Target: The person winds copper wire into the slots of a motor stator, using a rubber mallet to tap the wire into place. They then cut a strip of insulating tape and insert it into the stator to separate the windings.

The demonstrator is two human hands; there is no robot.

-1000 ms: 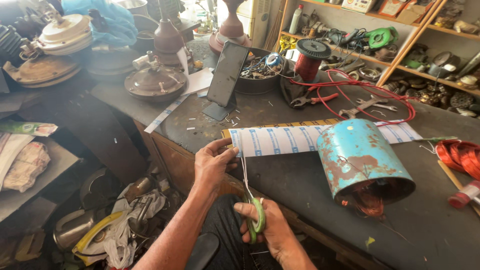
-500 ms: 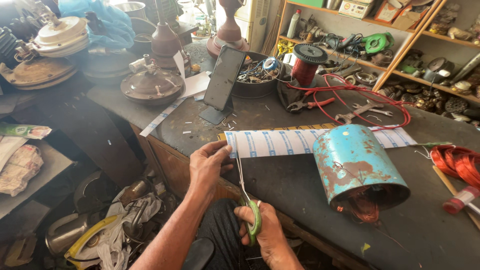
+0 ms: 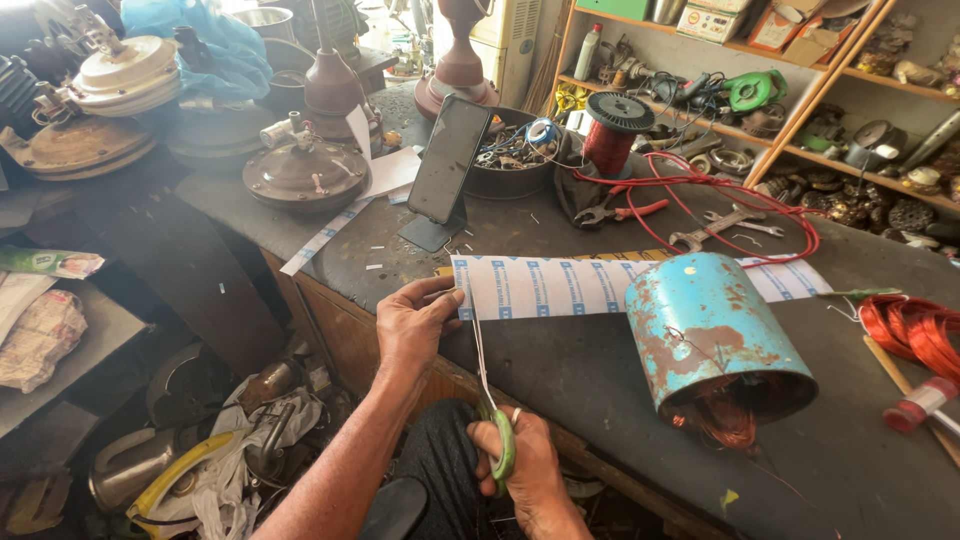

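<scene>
Nearest, the right hand (image 3: pixel 520 465) has its fingers closed through the green scissors (image 3: pixel 497 440), blades pointing up at the paper strip (image 3: pixel 560 287). The left hand (image 3: pixel 415 320) pinches the strip's end at the surface (image 3: pixel 560 370) edge, overhanging it, probably so the blades have free room beneath. Beyond that end the strip runs behind the blue can (image 3: pixel 705 330), which likely weighs it down; a phone (image 3: pixel 447 157) stands further back.

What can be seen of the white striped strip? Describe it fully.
The white striped strip is a long, thin sheet, paper-like, with blue cross bands. It lies flat along the dark workbench. The left hand pinches its near end at the bench edge; green-handled scissors in the right hand meet that end. A rusty blue cylinder covers part of it.
</scene>
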